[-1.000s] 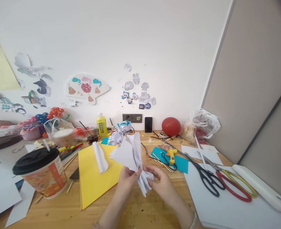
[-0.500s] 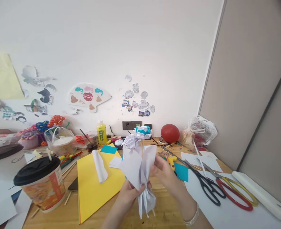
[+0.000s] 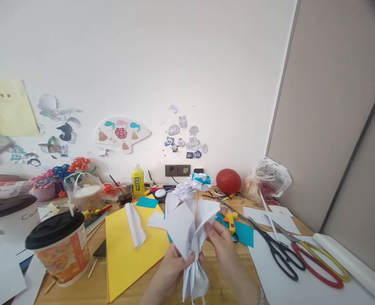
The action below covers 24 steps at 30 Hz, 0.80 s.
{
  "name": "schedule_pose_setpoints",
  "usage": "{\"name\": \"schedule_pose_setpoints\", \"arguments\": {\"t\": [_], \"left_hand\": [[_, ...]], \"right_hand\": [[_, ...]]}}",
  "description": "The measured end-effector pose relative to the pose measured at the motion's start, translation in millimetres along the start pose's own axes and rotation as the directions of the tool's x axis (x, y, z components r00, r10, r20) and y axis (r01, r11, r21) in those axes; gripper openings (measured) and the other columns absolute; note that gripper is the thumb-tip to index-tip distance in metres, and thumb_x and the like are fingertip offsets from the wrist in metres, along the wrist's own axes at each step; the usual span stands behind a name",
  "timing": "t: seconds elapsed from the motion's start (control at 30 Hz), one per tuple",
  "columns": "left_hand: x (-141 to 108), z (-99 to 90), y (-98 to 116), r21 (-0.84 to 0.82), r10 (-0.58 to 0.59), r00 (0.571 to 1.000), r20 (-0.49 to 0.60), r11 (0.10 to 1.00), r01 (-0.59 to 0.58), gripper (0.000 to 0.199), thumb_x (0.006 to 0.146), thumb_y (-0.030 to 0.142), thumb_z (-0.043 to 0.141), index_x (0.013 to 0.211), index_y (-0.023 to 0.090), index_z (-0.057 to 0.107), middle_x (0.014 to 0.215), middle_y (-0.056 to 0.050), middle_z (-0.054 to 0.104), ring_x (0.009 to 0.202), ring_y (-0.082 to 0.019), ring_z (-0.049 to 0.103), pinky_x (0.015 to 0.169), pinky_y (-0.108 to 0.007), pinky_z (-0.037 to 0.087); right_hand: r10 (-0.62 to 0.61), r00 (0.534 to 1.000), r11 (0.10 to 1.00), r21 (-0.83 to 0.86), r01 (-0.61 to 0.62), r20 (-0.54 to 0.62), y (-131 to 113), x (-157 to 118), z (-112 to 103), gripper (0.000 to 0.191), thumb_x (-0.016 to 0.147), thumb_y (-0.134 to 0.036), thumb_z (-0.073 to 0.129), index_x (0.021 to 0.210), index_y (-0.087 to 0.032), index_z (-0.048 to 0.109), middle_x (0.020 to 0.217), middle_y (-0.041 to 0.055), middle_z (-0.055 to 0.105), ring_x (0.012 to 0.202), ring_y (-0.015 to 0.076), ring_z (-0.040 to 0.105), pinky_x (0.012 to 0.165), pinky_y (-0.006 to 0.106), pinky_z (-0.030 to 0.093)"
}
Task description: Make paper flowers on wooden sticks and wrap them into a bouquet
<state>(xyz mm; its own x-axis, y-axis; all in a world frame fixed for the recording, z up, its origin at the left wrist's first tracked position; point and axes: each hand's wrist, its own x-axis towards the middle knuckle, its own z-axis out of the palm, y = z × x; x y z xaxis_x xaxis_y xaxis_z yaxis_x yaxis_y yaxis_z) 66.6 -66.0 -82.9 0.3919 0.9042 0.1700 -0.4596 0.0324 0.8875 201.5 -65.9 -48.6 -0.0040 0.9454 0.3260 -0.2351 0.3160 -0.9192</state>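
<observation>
A paper flower bouquet wrapped in white paper stands upright between my hands. Out of its top rise a white paper flower and a white-and-teal paper flower. My left hand is closed round the gathered neck of the wrapping, thumb in front. Below that grip the paper flares out, with thin stick ends showing at the bottom. My right hand pinches the right-hand flap of the white wrapping between thumb and fingers.
Yellow paper sheets with a rolled white paper lie to the left, beside a lidded cup. On the right are black-handled scissors, red-and-yellow-handled scissors and a yellow glue gun. A red balloon sits behind.
The bouquet has shifted slightly right, and its right flap is spread wider. My right hand has moved a little down and right along that flap. The camera view has shifted slightly.
</observation>
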Motion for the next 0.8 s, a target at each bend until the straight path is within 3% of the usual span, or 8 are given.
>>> {"name": "schedule_pose_setpoints", "arguments": {"t": [0.2,0.4,0.57,0.7,0.8], "left_hand": [[-1.3,-0.9,-5.2,0.014,0.027,0.998,0.049,1.000,-0.027,0.043,0.051,0.047,0.080,0.073,0.014,0.064,0.062,-0.003,0.061,0.060,-0.013,0.053,0.058,-0.024,0.040],[-0.7,1.6,-3.0,0.055,0.038,0.999,-0.017,0.998,-0.037,0.042,0.051,0.043,0.081,0.076,0.013,0.066,0.067,-0.005,0.063,0.063,-0.017,0.056,0.062,-0.029,0.043],[2.4,1.4,-2.6,0.018,0.037,0.997,-0.062,0.999,-0.036,0.038,0.055,0.040,0.080,0.079,0.015,0.068,0.067,-0.004,0.066,0.065,-0.016,0.058,0.063,-0.027,0.043],[4.2,-0.9,-4.3,-0.019,0.056,0.994,-0.095,0.998,-0.058,0.035,0.058,0.035,0.080,0.084,0.016,0.069,0.073,-0.004,0.069,0.068,-0.017,0.061,0.068,-0.027,0.045],[4.7,-0.1,-2.9,-0.031,0.076,0.993,-0.087,0.996,-0.079,0.036,0.059,0.036,0.079,0.087,0.016,0.069,0.080,-0.007,0.071,0.075,-0.020,0.064,0.074,-0.031,0.047]], "right_hand": [[0.051,0.999,0.993,0.104,-0.050,0.000,9.4,-3.7,-5.8,0.036,0.069,-0.053,0.065,0.067,-0.018,0.061,0.061,0.0008,0.060,0.059,0.0165,0.055,0.055,0.026,0.045],[0.020,1.000,0.995,0.098,-0.020,0.008,7.6,-1.3,-8.4,0.032,0.074,-0.052,0.061,0.077,-0.020,0.064,0.068,0.0023,0.063,0.062,0.0176,0.056,0.060,0.029,0.047],[0.010,0.977,0.998,0.063,-0.024,0.215,3.2,3.0,-7.9,0.047,0.062,-0.056,0.071,0.091,-0.020,0.063,0.075,0.0036,0.066,0.056,0.0163,0.056,0.052,0.028,0.046],[-0.028,0.965,0.995,0.098,0.002,0.262,9.8,-0.4,-2.5,0.045,0.065,-0.052,0.071,0.096,-0.021,0.062,0.088,0.0057,0.067,0.077,0.0205,0.062,0.073,0.033,0.048],[-0.061,0.954,0.993,0.114,0.028,0.294,15.1,-2.8,0.3,0.043,0.067,-0.049,0.071,0.098,-0.021,0.063,0.091,0.0071,0.067,0.085,0.0232,0.062,0.077,0.035,0.046]]}}
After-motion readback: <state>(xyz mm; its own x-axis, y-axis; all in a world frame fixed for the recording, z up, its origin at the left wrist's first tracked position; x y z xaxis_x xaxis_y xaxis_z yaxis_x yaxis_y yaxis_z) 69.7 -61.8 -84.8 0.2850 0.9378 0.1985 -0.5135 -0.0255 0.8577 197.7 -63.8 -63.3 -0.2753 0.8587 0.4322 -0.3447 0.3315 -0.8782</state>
